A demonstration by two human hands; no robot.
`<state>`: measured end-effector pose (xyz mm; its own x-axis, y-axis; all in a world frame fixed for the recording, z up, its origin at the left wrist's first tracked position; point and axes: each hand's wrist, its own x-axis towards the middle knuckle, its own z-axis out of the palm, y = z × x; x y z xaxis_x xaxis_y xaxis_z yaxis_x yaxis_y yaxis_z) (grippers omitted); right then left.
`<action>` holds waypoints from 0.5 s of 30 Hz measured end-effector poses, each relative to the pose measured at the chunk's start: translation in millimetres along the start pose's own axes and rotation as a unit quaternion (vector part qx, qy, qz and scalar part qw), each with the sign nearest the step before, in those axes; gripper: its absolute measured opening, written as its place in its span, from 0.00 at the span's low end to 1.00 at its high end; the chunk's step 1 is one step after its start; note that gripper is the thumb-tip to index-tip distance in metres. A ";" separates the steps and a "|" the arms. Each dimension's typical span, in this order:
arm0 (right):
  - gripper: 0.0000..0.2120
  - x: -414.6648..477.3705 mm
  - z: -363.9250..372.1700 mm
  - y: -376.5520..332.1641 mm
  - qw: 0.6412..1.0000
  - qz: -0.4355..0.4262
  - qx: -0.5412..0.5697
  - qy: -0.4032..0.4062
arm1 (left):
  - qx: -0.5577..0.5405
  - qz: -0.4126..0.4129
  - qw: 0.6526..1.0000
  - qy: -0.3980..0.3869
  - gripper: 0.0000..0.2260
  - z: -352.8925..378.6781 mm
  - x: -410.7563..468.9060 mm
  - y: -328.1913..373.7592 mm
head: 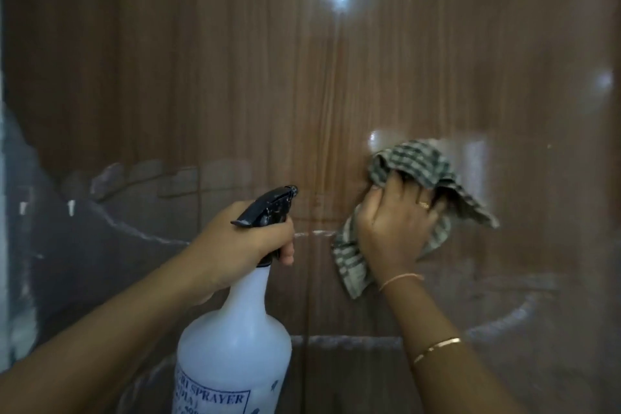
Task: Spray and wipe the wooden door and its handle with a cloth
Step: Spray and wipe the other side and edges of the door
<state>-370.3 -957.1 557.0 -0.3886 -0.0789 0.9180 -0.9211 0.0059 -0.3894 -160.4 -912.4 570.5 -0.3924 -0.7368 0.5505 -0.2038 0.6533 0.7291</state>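
Brown wood-grain door (235, 77) fills the view, glossy with reflections; its handle is out of sight. The right grip (393, 222) bunches a green-checked cloth (413, 161) and presses it to the panel, right of centre. To wipe well, I judge the cloth should lie flatter, run with the grain in overlapping passes, and be turned to a dry fold. The left grip (245, 239) wraps the neck of a white spray bottle (235, 339), one finger by the trigger, with the black trigger head (272, 205) aimed at the door. The liquid level cannot be read through the cloudy plastic.
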 end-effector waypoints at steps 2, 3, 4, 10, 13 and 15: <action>0.17 -22.1 8.1 -43.9 0.999 -0.034 0.018 -0.016 | -0.022 0.005 0.999 0.038 0.08 -23.0 -6.8 -7.9; 0.16 -33.2 11.8 -63.9 0.997 -0.066 0.027 -0.030 | -0.040 0.007 0.998 0.054 0.08 -33.3 -12.3 -10.8; 0.16 -44.7 16.1 -82.7 0.992 -0.109 0.037 -0.048 | -0.058 0.002 0.996 0.071 0.08 -43.7 -16.5 -14.3; 0.07 -69.6 26.7 -120.3 0.945 -0.299 0.100 -0.089 | 0.011 -0.097 0.995 0.018 0.06 -100.3 -33.3 -69.4; 0.10 -58.9 21.8 -96.5 0.953 -0.274 0.106 -0.072 | 0.017 -0.084 0.996 0.003 0.06 -114.9 -33.8 -84.2; 0.13 -48.0 17.1 -75.0 0.973 -0.204 0.103 -0.034 | 0.004 -0.025 0.998 0.061 0.09 -104.7 -44.4 -50.0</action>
<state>-282.2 -970.8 540.8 0.0164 -0.0984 0.9950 -0.9709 -0.2396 -0.0077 -38.9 -930.6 552.2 -0.2685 -0.7843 0.5592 -0.2281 0.6158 0.7542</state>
